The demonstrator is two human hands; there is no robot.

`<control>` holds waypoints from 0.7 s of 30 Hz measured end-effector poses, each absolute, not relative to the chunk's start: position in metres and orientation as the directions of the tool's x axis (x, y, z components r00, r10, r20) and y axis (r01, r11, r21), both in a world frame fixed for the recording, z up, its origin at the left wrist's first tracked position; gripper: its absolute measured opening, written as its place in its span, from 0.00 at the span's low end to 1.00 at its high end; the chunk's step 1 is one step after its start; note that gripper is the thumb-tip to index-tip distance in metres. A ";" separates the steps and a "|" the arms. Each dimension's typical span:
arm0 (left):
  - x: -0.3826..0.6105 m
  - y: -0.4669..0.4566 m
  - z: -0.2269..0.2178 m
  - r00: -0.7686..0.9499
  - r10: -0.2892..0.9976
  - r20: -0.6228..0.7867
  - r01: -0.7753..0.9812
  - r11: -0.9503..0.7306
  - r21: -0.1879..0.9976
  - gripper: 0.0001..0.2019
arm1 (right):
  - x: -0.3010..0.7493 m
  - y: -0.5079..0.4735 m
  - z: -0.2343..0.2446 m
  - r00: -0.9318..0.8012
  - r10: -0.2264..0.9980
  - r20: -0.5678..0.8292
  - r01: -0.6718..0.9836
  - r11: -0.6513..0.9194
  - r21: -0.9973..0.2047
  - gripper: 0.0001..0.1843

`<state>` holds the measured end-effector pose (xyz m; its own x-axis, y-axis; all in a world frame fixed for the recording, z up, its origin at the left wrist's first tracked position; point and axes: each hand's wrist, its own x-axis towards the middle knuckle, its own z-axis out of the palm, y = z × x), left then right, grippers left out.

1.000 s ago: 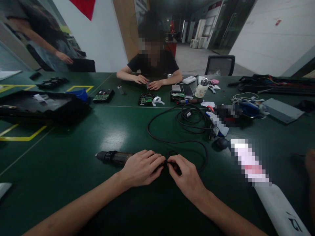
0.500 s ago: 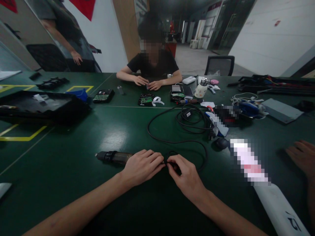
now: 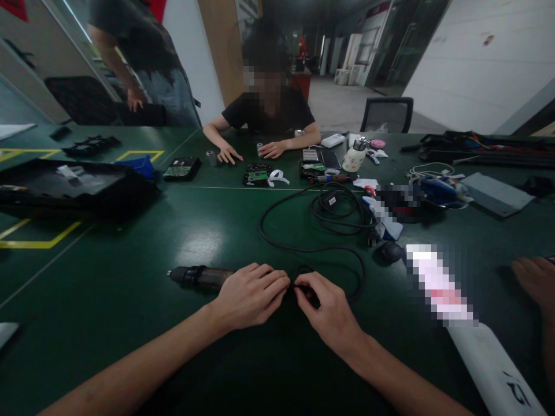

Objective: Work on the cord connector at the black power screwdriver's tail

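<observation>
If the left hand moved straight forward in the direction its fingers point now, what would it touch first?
Most likely the right hand, whose fingertips sit just beyond those of the left hand; exact depth there is hard to judge.

We're looking at an electronics workshop here: circuit boards (image 3: 181, 169) are lying across a long green table (image 3: 130, 306), yellow lines (image 3: 32, 245) are marking its surface, and a power tool (image 3: 208, 277) is resting up front.
</observation>
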<state>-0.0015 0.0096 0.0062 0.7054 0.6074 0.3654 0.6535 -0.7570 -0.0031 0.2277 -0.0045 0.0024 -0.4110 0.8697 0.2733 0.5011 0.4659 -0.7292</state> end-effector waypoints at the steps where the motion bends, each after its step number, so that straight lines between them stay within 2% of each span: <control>1: -0.001 0.010 0.006 0.700 0.611 0.371 0.659 -0.752 -0.004 0.11 | 0.228 -0.004 0.002 -0.413 0.869 0.272 0.500 0.466 -0.730 0.08; 21: -0.002 0.010 0.005 0.699 0.601 0.389 0.658 -0.752 -0.021 0.11 | 0.228 -0.004 0.001 -0.413 0.873 0.260 0.500 0.456 -0.736 0.07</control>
<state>-0.0019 0.0097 0.0055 0.6988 0.6005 0.3886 0.6584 -0.7523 -0.0214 0.2280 -0.0041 0.0008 -0.4131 0.8729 0.2598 0.5000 0.4558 -0.7364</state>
